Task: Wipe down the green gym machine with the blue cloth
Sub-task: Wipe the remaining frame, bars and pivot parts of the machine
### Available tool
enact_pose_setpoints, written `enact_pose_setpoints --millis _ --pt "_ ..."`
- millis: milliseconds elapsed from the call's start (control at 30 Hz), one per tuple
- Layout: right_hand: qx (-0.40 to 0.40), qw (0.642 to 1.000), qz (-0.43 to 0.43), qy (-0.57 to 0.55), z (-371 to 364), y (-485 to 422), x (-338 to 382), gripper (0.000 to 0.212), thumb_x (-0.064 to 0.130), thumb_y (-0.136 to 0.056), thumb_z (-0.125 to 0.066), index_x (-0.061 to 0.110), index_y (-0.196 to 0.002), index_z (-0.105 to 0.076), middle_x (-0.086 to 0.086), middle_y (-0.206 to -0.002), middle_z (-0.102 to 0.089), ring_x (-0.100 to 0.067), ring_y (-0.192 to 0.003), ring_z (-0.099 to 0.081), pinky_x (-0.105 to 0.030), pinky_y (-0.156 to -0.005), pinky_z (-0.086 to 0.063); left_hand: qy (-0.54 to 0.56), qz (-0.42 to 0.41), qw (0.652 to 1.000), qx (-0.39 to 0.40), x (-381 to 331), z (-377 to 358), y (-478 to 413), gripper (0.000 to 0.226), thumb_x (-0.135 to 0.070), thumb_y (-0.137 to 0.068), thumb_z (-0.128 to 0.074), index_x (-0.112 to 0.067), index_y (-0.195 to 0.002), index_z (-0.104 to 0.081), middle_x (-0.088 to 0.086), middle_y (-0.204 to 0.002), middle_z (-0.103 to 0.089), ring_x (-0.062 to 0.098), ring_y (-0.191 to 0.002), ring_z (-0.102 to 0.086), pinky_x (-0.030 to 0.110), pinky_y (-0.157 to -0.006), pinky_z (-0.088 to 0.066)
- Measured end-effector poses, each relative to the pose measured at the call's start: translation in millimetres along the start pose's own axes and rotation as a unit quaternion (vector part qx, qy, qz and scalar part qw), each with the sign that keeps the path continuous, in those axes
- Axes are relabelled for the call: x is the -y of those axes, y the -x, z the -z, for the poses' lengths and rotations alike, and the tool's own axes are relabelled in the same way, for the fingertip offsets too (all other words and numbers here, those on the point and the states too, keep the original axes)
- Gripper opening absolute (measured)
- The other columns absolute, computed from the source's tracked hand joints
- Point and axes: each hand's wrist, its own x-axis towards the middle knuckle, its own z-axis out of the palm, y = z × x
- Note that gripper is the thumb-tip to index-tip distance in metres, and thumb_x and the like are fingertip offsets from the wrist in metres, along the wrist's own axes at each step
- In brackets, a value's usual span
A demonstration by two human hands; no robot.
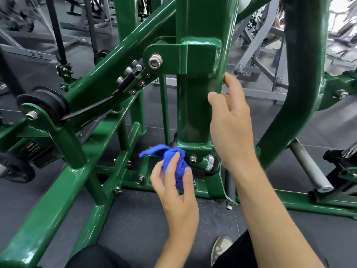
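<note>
Green, glossy and thick-tubed: the green gym machine [201, 55], with reflections along its painted faces and silver bolt heads [31, 115] at the joints. Fills most of the view, from the low frame rail [58, 200] at bottom left to the upright post [193, 113] in the middle and the curved arm [297, 74] on the right

Blue, crumpled and bunched: the blue cloth [170, 151], low down beside the foot of the upright post, with one loose corner out to the left. Pinched in the left hand [177, 192] between curled fingers and thumb, off the paint or barely at it; cannot tell which from here. Higher up, the right hand [229, 124], fingers hooked round the far edge of the post and thumb against its near face, in a narrow hold

Open room on the dark rubber floor [144, 225] in front of the post base, between the low rail and the right forearm [270, 209]. Tighter behind the cloth: a thin green rod [165, 113], cross tubes [133, 140] and a knurled silver knob [210, 162] just beside the post foot

Left of the post, a diagonal beam [100, 78] with a hex bolt [155, 61], a black belt [92, 111] and a black pulley wheel [43, 104]. Right of the curved arm, a bare steel peg [309, 167] and a coil spring [349, 149]. Farther back, grey machines [258, 55]. At the bottom edge, dark trouser legs [100, 256] and a pale shoe [221, 246]
</note>
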Motion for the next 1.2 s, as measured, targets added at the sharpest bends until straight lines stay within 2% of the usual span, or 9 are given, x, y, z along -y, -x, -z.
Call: enact_pose_setpoints --millis 167,333,433,533,667,733,1033,1133,1200 --pt "0.007 1.000 -0.004 0.000 -1.1 1.2 0.5 0.041 0.026 -0.106 -0.046 0.039 -0.145 -0.048 0.011 -0.074 -0.053 -0.005 -0.062 -0.044 -0.019 -0.059 -0.043 0.086 0.124 0.988 -0.022 -18.6 -19.8 8.0 0.034 -0.014 -0.100 -0.064 -0.041 -0.120 -0.058 -0.018 -0.135 -0.046 0.011 -0.109 -0.065 0.013 -0.083 -0.051" --pt "0.005 1.000 -0.010 -0.004 -0.7 1.5 0.3 0.043 0.028 -0.106 -0.046 0.042 -0.146 -0.045 0.012 -0.077 -0.057 -0.002 -0.066 -0.047 -0.016 -0.063 -0.044 0.123 0.166 0.978 0.039 -7.4 -11.8 13.6 0.026 -0.016 -0.099 -0.067 -0.036 -0.115 -0.065 -0.006 -0.132 -0.063 0.018 -0.115 -0.066 0.034 -0.094 -0.056" --pt "0.001 1.000 -0.011 0.003 -1.2 2.1 1.2 0.045 0.029 -0.106 -0.046 0.041 -0.149 -0.044 0.011 -0.083 -0.062 0.000 -0.070 -0.051 -0.020 -0.071 -0.045 0.112 0.196 0.974 -0.027 5.4 -6.7 1.3 0.023 -0.017 -0.101 -0.066 -0.038 -0.111 -0.067 -0.008 -0.123 -0.069 0.014 -0.114 -0.067 0.038 -0.101 -0.053" --pt "0.002 1.000 -0.010 0.002 -0.3 2.7 1.3 0.045 0.028 -0.106 -0.046 0.040 -0.149 -0.045 0.006 -0.098 -0.069 0.003 -0.076 -0.055 -0.011 -0.070 -0.047 0.159 0.309 0.935 -0.071 21.2 -3.4 -16.3 0.022 -0.025 -0.105 -0.058 -0.042 -0.114 -0.067 -0.007 -0.125 -0.069 0.017 -0.116 -0.065 0.038 -0.104 -0.050" --pt "0.009 1.000 -0.011 0.007 -2.0 2.6 3.2 0.047 0.026 -0.107 -0.046 0.036 -0.153 -0.041 0.037 -0.093 -0.066 0.018 -0.086 -0.058 -0.002 -0.073 -0.043 0.351 0.412 0.840 0.032 34.8 -11.5 -37.2 0.035 -0.026 -0.109 -0.043 -0.021 -0.137 -0.063 0.009 -0.136 -0.067 0.028 -0.126 -0.064 0.044 -0.113 -0.045" --pt "0.004 1.000 -0.010 0.009 -3.0 3.4 3.6 0.046 0.024 -0.107 -0.045 0.035 -0.152 -0.041 0.026 -0.095 -0.064 0.008 -0.077 -0.057 0.000 -0.067 -0.042 0.408 0.427 0.805 0.048 36.8 -13.0 -52.8 0.044 -0.025 -0.107 -0.037 -0.011 -0.140 -0.062 0.013 -0.140 -0.065 0.030 -0.130 -0.062 0.046 -0.116 -0.042" --pt "-0.001 1.000 0.008 0.030 -8.3 3.0 -1.8 0.047 0.028 -0.109 -0.038 0.037 -0.155 -0.034 0.036 -0.092 -0.063 0.011 -0.099 -0.057 -0.025 -0.090 -0.041 0.480 0.474 0.729 0.114 39.9 -16.7 -111.5 0.036 -0.028 -0.091 -0.061 -0.022 -0.126 -0.061 0.010 -0.159 -0.046 0.033 -0.142 -0.050 0.050 -0.119 -0.036" --pt "0.012 1.000 0.009 0.019 -8.3 1.9 -4.2 0.046 0.027 -0.110 -0.037 0.037 -0.154 -0.034 0.022 -0.099 -0.062 0.013 -0.090 -0.057 -0.011 -0.081 -0.042 0.473 0.430 0.760 0.116 47.1 -8.5 -107.6 0.029 -0.021 -0.098 -0.053 -0.014 -0.122 -0.066 0.017 -0.150 -0.055 0.038 -0.133 -0.058 0.052 -0.117 -0.039" --pt "0.019 1.000 0.011 0.015 -8.0 2.4 -4.6 0.046 0.025 -0.110 -0.037 0.035 -0.155 -0.033 0.003 -0.104 -0.056 0.008 -0.074 -0.052 -0.002 -0.069 -0.042 0.457 0.395 0.788 0.116 56.2 1.0 -102.4 0.041 -0.016 -0.100 -0.045 -0.007 -0.138 -0.059 0.020 -0.149 -0.055 0.041 -0.140 -0.050 0.055 -0.122 -0.030"
